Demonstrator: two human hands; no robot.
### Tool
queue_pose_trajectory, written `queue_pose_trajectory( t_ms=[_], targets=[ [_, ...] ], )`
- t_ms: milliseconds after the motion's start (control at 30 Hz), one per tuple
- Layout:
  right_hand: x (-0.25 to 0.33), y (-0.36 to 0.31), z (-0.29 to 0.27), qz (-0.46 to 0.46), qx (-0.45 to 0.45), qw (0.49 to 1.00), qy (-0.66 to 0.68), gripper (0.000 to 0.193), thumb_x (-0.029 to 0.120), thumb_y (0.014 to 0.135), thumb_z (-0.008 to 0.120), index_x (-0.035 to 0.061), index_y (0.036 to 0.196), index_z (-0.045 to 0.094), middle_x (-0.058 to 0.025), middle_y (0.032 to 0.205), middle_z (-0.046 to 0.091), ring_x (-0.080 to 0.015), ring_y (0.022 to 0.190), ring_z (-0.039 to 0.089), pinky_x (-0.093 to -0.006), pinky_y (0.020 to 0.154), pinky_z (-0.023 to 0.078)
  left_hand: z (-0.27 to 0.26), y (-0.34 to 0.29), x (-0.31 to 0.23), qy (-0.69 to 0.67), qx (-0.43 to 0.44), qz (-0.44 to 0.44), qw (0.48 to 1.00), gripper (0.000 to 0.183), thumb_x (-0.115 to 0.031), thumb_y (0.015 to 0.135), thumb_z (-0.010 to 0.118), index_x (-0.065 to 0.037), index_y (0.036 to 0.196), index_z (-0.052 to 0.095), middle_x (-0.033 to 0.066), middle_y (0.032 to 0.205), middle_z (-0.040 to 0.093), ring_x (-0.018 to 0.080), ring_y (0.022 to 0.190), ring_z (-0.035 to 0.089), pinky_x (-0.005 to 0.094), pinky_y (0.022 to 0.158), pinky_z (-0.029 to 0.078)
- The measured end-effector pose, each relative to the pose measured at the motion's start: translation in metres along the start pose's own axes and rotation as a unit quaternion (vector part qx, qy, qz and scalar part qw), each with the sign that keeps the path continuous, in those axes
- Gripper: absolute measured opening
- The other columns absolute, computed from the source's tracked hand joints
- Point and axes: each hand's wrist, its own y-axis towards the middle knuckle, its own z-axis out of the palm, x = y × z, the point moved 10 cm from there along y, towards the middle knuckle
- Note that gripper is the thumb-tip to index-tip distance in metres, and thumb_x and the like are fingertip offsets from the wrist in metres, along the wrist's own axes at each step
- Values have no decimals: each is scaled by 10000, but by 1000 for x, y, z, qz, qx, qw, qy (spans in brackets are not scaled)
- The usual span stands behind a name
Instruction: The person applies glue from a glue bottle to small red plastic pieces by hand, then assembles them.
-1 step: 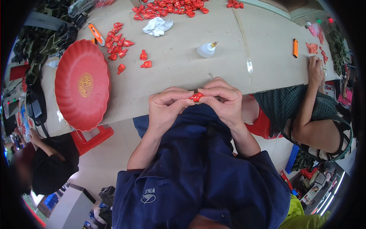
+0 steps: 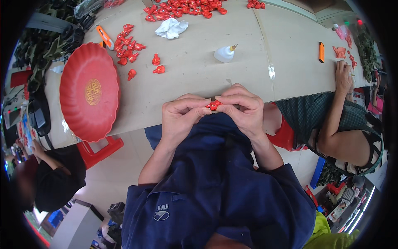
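Note:
A small glossy red plastic piece [image 2: 214, 105] is pinched at the table's near edge between the fingertips of both my hands. My left hand [image 2: 182, 114] grips it from the left with thumb and forefinger. From the other side, the thumb and forefinger of my right hand [image 2: 243, 108] close on it. My fingers cover part of its shape. Ahead and to the left lie three loose red pieces [image 2: 158, 69] of like colour, beside a small heap of red pieces [image 2: 126, 45]. A white squeeze bottle with a yellowish tip [image 2: 224, 54] stands beyond my right hand.
A red scalloped tray [image 2: 74, 83] sits at the left near edge. An orange utility knife [image 2: 105, 38], a crumpled white tissue [image 2: 171, 28] and a big red pile [image 2: 186, 7] lie farther back. At right are an orange tool [image 2: 321, 52] and a co-worker's hand [image 2: 343, 76].

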Motion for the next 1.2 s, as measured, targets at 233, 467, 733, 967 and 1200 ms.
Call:
queue_pose_trajectory(
  t_ms=[233,467,733,967,1200],
  targets=[
    [-2,-3,-1,8,-6,1000,-2,159,12,688,704,35,844,690,-57,737,621,-142,686,556,-245,599,417,1,1,1,8,2,-14,1000,125,31,762,647,-5,877,679,67,793,636,52,556,518,165,446,375],
    [-9,-5,0,45,-17,998,52,153,6,701,698,28,852,690,-67,756,633,-135,712,571,-232,627,435,1,0,2,2,1,-26,1000,128,26,756,657,-5,878,678,62,772,629,51,543,509,164,435,367],
    [-5,-5,-1,25,-16,999,34,155,9,701,699,31,854,691,-62,752,633,-132,700,564,-232,616,429,1,1,2,-1,4,-18,1000,132,32,755,654,-7,879,678,65,776,629,54,540,507,167,434,367],
    [17,-3,-2,-51,-7,997,-56,179,24,650,730,25,823,686,-61,725,616,-157,662,547,-257,590,409,1,-2,4,-18,25,-17,999,132,48,761,640,4,881,674,81,800,636,66,591,543,171,469,396],
    [23,-6,-2,-81,-6,995,-58,204,25,619,746,8,811,682,-69,719,612,-167,652,541,-272,599,406,7,-3,0,-42,45,-21,998,139,79,765,616,19,879,667,109,836,639,110,678,603,186,548,460]
  ],
)
